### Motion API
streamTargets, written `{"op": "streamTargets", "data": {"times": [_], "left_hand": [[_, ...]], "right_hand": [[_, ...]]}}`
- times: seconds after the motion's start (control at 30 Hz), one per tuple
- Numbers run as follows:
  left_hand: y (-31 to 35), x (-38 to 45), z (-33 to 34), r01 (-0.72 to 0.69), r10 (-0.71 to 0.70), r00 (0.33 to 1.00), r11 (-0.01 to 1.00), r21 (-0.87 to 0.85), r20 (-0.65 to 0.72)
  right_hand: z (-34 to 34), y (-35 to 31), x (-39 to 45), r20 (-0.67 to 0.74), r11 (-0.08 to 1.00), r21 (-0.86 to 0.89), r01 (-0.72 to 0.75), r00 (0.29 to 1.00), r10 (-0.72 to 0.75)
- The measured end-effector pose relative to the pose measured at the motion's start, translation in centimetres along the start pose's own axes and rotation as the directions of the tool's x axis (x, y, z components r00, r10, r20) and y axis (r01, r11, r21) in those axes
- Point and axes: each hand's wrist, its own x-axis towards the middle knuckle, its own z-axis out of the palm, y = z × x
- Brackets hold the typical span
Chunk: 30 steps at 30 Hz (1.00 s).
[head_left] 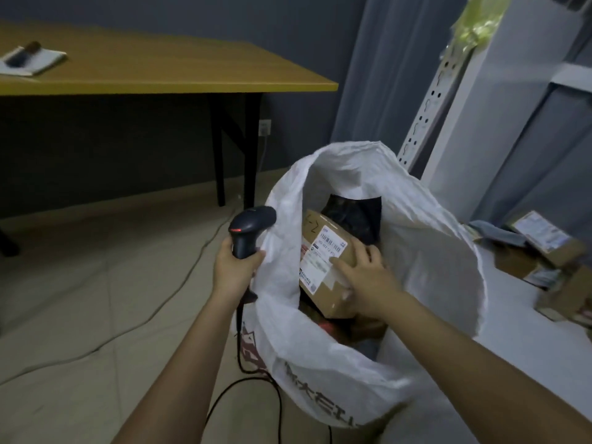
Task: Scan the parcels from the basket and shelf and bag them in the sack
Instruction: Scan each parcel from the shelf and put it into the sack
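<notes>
Right hand (365,277) grips a brown cardboard parcel with a white barcode label (326,267), lowering it into the big white woven sack (432,251) at centre frame; judging by this, bagging is well under way. Inside, at twelve o'clock of the parcel, lies a black plastic-wrapped parcel (358,216). More cardboard parcels (541,254) wait on the grey shelf (499,318) at three o'clock. Left hand (235,267) clasps the dark handheld scanner (250,229).
</notes>
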Motion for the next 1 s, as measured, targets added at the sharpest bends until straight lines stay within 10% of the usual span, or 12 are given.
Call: {"op": "streamTargets", "data": {"times": [0.1, 0.3, 0.5, 0.73, 0.87, 1.0], "left_hand": [[2.3, -1.3, 1.4, -0.001, 0.005, 1.0, 0.988, -0.157, 0.027], [8.9, -2.2, 3.4, -0.109, 0.118, 0.993, 0.94, -0.323, 0.01], [9.8, -3.3, 3.0, -0.168, 0.169, 0.986, 0.96, -0.225, -0.016], [10.0, -6.4, 3.7, -0.346, 0.344, 0.938, 0.93, -0.123, -0.036], [10.9, -9.1, 5.1, -0.409, 0.411, 0.911, 0.91, -0.069, 0.027], [11.5, -11.9, 6.0, -0.378, 0.383, 0.919, 0.923, -0.066, 0.091]], "right_hand": [[-0.5, 1.1, 0.5, -0.039, 0.983, -0.174, 0.063, 0.997, -0.071], [-0.6, 1.4, 4.1, -0.348, 0.966, 0.163, -0.199, 0.905, 0.245], [0.4, -1.5, 6.1, 0.208, 0.895, 0.446, -0.027, 0.975, -0.075], [-4.1, 2.5, 0.7, -0.226, 0.931, 0.297, 0.212, 0.963, -0.147], [-4.5, 4.7, -3.5, -0.263, 0.988, -0.103, -0.119, 0.961, 0.088], [-6.2, 8.8, -6.3, -0.09, 0.914, 0.229, -0.334, 0.928, 0.361]]}}
